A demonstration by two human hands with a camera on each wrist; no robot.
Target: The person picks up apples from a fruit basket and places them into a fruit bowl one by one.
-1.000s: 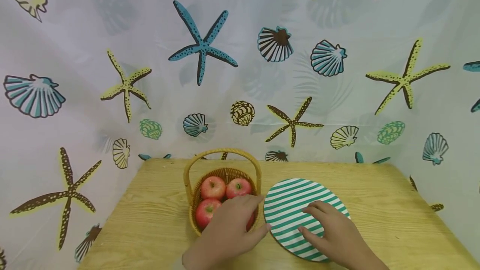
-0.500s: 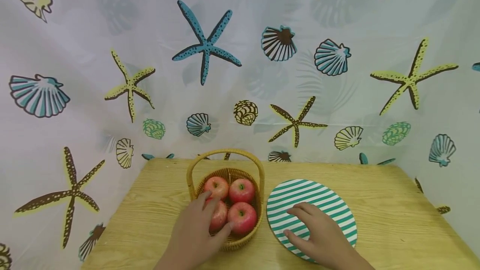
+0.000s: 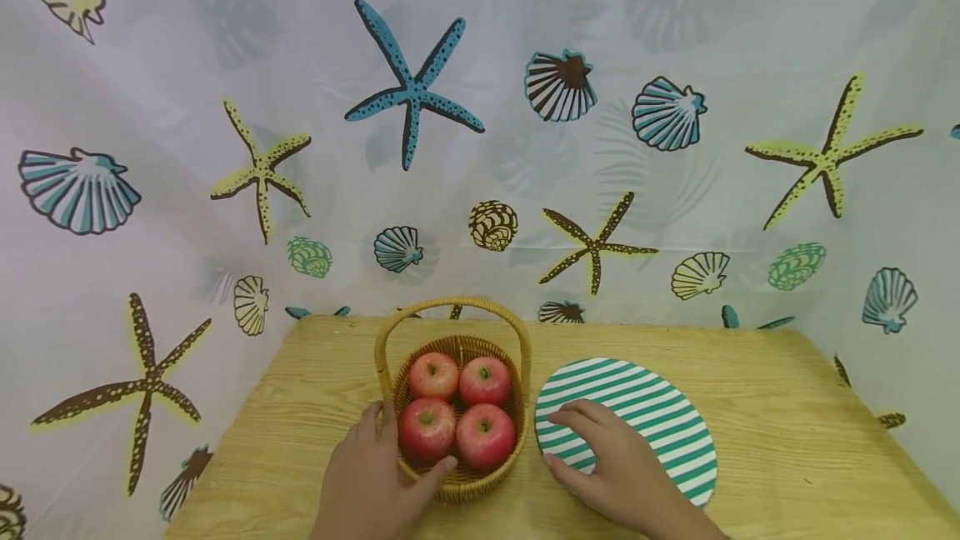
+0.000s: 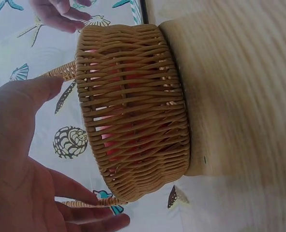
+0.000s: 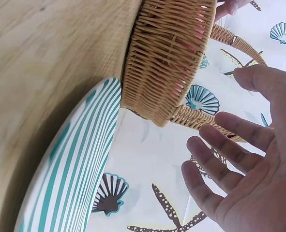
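In the head view a wicker basket with a tall arched handle holds several red apples. My left hand is at the basket's left rim, fingers spread along its side and thumb near the front rim. The left wrist view shows this hand's thumb and fingers apart, with the basket's woven wall beyond them. Right of the basket lies a round green-and-white striped mat. My right hand hovers over the mat's left part, fingers apart and holding nothing. In the right wrist view its palm faces the basket.
Both basket and mat rest on a light wooden table. A white curtain printed with starfish and shells closes off the back and both sides. The basket handle rises above the apples.
My left hand has moved left, from over the apples to the basket's left rim, uncovering the front apples. My right hand has shifted left over the mat. The apples remain in the basket.
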